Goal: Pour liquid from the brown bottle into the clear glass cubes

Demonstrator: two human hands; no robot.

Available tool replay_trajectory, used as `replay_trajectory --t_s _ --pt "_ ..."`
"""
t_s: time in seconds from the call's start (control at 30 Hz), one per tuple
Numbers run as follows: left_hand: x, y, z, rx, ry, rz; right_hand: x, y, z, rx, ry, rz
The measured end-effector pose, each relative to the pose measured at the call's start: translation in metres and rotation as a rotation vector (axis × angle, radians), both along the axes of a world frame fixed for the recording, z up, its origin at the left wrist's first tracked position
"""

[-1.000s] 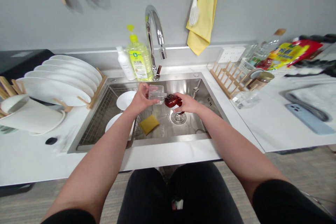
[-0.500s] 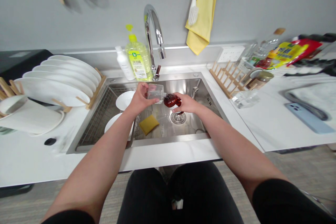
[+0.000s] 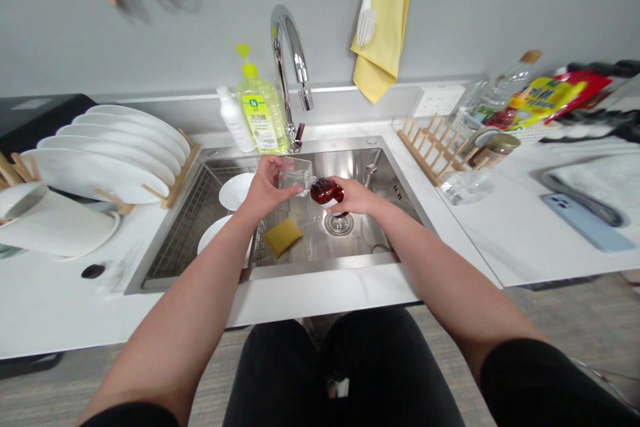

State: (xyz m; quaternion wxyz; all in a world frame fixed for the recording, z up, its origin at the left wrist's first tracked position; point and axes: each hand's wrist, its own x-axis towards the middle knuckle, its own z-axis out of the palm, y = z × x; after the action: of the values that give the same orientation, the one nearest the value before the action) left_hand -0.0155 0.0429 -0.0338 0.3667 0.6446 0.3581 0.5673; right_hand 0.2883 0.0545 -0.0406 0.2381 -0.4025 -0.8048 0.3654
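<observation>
Over the steel sink (image 3: 400,197), my left hand (image 3: 264,188) is closed round a clear square glass (image 3: 296,176), tilted on its side. My right hand (image 3: 356,197) grips a small bottle of dark red-brown liquid (image 3: 327,191), laid sideways with its neck at the mouth of the glass. Both hands hover above the drain (image 3: 339,223). A yellow sponge (image 3: 283,236) lies on the sink floor just below my left hand.
Two white bowls (image 3: 236,191) sit on a wire rack in the sink's left half. White plates (image 3: 115,147) stand in a wooden rack at left. Behind are the tap (image 3: 289,60) and a yellow soap bottle (image 3: 259,111). At right are an empty wooden rack (image 3: 434,144), a glass (image 3: 465,187) and a phone (image 3: 585,223).
Both hands with the glass and bottle stay joined over the drain; the view has shifted slightly, nothing else has visibly moved.
</observation>
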Motion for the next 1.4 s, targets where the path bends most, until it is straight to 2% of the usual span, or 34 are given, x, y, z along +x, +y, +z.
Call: replay_trajectory --t_s 0.63,1.07,1.4 --pt "0.001 -0.005 0.0025 0.045 0.082 0.036 -0.0007 -0.0012 0.0035 0.009 -0.034 0.001" --pt "0.0008 -0.0028 -0.002 0.063 0.086 0.05 -0.0007 -0.0028 0.0038 -0.008 -0.029 0.008" --pt "0.0031 -0.0069 0.0023 0.072 0.103 0.074 -0.0017 -0.0038 0.0041 -0.012 -0.027 0.008"
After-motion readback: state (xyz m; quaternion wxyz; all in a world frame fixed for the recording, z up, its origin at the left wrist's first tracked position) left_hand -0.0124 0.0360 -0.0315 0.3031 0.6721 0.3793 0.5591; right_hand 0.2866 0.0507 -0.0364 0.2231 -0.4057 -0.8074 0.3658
